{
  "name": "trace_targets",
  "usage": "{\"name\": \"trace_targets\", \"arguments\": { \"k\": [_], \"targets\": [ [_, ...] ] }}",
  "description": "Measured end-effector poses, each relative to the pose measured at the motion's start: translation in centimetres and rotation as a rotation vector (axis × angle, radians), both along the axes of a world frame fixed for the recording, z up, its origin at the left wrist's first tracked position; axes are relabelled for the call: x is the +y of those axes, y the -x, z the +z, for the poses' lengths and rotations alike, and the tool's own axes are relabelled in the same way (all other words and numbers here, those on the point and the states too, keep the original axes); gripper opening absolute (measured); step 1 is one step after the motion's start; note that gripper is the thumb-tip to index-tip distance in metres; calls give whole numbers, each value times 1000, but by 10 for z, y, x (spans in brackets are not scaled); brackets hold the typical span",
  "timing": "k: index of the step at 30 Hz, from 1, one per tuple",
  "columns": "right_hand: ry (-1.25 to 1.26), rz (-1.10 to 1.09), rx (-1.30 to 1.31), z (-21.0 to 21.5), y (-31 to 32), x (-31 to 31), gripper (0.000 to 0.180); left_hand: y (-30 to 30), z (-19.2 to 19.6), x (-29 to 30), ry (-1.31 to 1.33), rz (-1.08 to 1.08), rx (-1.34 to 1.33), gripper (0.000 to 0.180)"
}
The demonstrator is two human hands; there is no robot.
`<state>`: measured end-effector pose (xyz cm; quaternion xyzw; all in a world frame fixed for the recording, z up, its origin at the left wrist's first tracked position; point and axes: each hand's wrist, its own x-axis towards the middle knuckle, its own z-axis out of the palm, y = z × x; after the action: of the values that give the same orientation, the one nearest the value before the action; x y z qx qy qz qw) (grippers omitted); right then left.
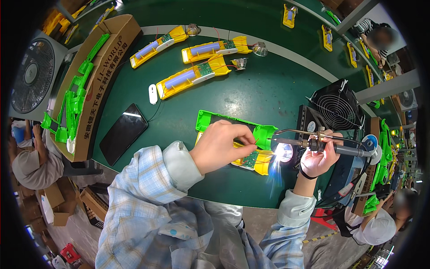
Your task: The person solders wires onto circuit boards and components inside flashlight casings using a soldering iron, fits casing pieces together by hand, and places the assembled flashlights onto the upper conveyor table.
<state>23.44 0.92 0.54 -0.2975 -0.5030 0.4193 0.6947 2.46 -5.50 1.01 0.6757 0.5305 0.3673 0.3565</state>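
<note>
While the left hand (219, 145) rests over a yellow casing (257, 162) at the near edge of the green table (251, 98), its fingers (244, 134) are pinched together on a thin red wire (256, 141) that rises from the small green circuit board (251, 158) inside that casing. The right hand (319, 159) is clenched around the handle of a soldering iron (309, 143), whose dark tip points left toward the wire and ends just beside the left fingertips. A bright white light (283, 152) glows just below the iron's tip, right of the yellow casing. A green plastic shell (215, 120) lies behind the left hand, touching the far side of the yellow casing.

Further back on the table, three more yellow casings (192, 77) lie open in a loose row, each with a pale blue cylinder inside and red wires running to a small silver reflector cup (240, 63). A small white oval piece (153, 93) lies just left of the nearest of them. A black phone (122, 133) lies face up near the left edge of the table, beside a long cardboard box (96, 76) holding green plastic parts. A black fan (337, 107) stands to the right, behind the soldering iron. Other people sit at the left and right edges of the view.
</note>
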Motion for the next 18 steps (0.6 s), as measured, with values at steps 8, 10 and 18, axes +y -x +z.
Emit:
{"name": "trace_targets", "arguments": {
  "k": [8, 10, 18],
  "targets": [
    [-41, 19, 53, 7, 3, 1, 12, 9, 14, 3, 209, -86, -91, 11],
    [-55, 72, 65, 5, 4, 2, 12, 15, 12, 5, 272, -135, -109, 11],
    [-67, 107, 79, 2, 6, 3, 12, 18, 20, -2, 206, -29, -18, 10]
  ]
}}
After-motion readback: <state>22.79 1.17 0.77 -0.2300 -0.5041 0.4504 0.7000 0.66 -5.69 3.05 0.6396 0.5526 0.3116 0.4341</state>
